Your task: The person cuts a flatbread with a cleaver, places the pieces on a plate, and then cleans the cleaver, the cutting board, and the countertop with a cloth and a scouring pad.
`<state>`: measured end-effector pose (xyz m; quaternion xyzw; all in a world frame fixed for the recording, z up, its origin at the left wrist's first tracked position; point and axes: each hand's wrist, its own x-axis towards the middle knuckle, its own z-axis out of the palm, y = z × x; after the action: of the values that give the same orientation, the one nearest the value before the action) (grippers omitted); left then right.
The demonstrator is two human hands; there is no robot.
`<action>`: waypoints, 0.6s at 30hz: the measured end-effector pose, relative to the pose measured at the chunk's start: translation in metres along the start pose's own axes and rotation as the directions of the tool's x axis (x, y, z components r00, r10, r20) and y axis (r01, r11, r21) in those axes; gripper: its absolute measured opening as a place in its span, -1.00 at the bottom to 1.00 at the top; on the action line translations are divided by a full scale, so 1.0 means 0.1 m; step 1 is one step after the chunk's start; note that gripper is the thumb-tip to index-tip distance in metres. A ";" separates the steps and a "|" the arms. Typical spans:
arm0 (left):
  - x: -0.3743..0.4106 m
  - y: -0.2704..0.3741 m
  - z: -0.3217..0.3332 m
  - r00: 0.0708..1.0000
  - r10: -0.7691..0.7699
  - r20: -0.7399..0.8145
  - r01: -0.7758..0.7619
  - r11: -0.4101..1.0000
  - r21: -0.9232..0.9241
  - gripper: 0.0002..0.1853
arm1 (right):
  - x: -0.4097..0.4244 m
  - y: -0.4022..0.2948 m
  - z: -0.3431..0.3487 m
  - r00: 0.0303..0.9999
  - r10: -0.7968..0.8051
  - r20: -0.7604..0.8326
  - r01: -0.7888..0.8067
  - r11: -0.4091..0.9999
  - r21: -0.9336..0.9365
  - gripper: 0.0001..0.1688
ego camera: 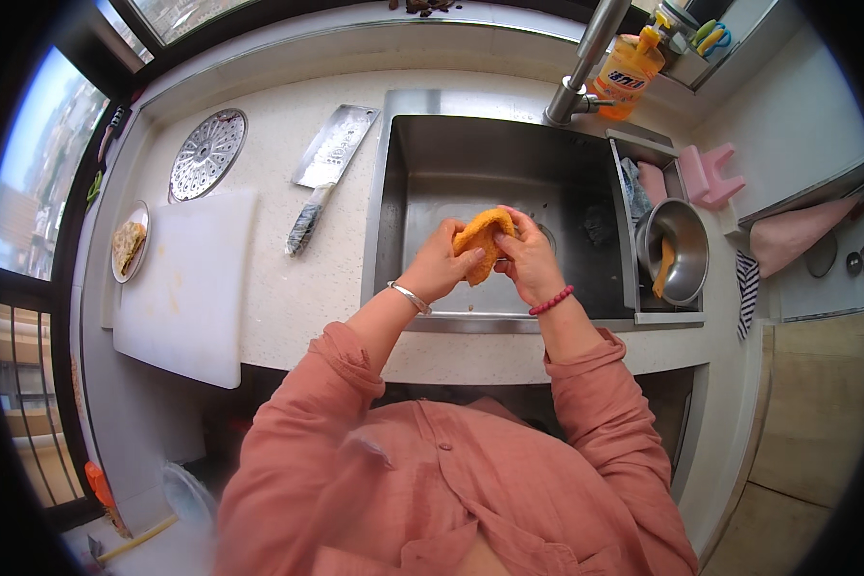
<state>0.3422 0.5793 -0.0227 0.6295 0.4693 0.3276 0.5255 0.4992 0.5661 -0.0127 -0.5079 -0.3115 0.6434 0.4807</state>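
Over the stainless steel sink (468,155), an orange cloth (484,241) is held between both hands. My left hand (443,261) grips its left side, thumb across the front. My right hand (529,255) pinches its upper right part with thumb and fingers. The cloth is bent over at the top and hangs down a little between the palms. Small bits lie on the sink's bottom near the drain, which my right hand partly hides. To the left of the sink, a cleaver (331,162) with a wrapped handle lies on the counter.
At left are a white cutting board (194,288), a plate with food (129,241) and a perforated metal disc (209,155). The faucet (569,93) and an orange soap bottle (628,75) stand behind the sink. A steel bowl (691,248) and a pink plastic stool (709,175) are at right.
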 end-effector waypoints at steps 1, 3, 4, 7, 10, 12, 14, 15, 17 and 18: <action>0.01 0.02 -0.06 0.998 -0.051 0.030 0.053 0.997 -0.052 -0.68 | -0.02 -0.02 0.01 1.000 -0.012 -0.017 0.011 0.999 -0.032 -0.65; 0.03 0.07 -0.17 0.984 -0.147 0.098 0.161 0.975 -0.151 -0.80 | -0.01 -0.05 -0.01 1.000 -0.010 -0.028 0.004 0.981 -0.193 -0.70; -0.06 0.30 -0.19 0.984 -0.169 0.062 0.179 0.938 -0.298 -0.89 | -0.02 -0.06 -0.01 0.999 -0.009 -0.036 -0.001 0.963 -0.271 -0.72; 0.00 0.24 -0.29 0.992 -0.092 -0.081 0.072 0.971 -0.228 -0.89 | -0.09 -0.13 0.04 0.994 -0.062 -0.093 0.023 0.926 -0.377 -0.81; 0.01 0.25 -0.38 0.988 -0.129 -0.086 0.089 0.926 -0.367 -0.85 | -0.05 -0.08 0.04 0.970 -0.238 -0.053 0.196 0.891 -0.411 -0.83; -0.02 0.28 -0.43 0.979 -0.185 -0.088 0.148 0.936 -0.319 -0.85 | -0.10 -0.14 0.10 0.968 -0.247 -0.039 0.233 0.948 -0.216 -0.83; 0.00 0.22 -0.47 0.984 -0.058 -0.169 0.056 0.998 -0.016 -0.85 | -0.11 -0.15 0.12 0.967 -0.254 -0.033 0.251 0.965 -0.079 -0.83; 0.00 0.20 -0.49 0.981 0.013 -0.195 0.015 0.990 0.140 -0.85 | -0.05 -0.09 0.06 0.966 -0.257 -0.030 0.256 0.966 -0.042 -0.83; -0.05 0.20 -0.56 0.975 0.043 -0.216 -0.012 0.990 0.140 -0.82 | -0.05 -0.12 0.08 0.981 -0.195 0.002 0.194 0.980 0.050 -0.81; -0.07 0.20 -0.60 0.972 0.058 -0.226 -0.026 0.990 0.141 -0.81 | -0.10 -0.15 0.07 0.991 -0.131 0.025 0.128 0.987 0.100 -0.80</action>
<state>0.2902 0.5935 0.0116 0.6318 0.5348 0.3763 0.4162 0.4969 0.5621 0.0064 -0.4523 -0.3194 0.6331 0.5409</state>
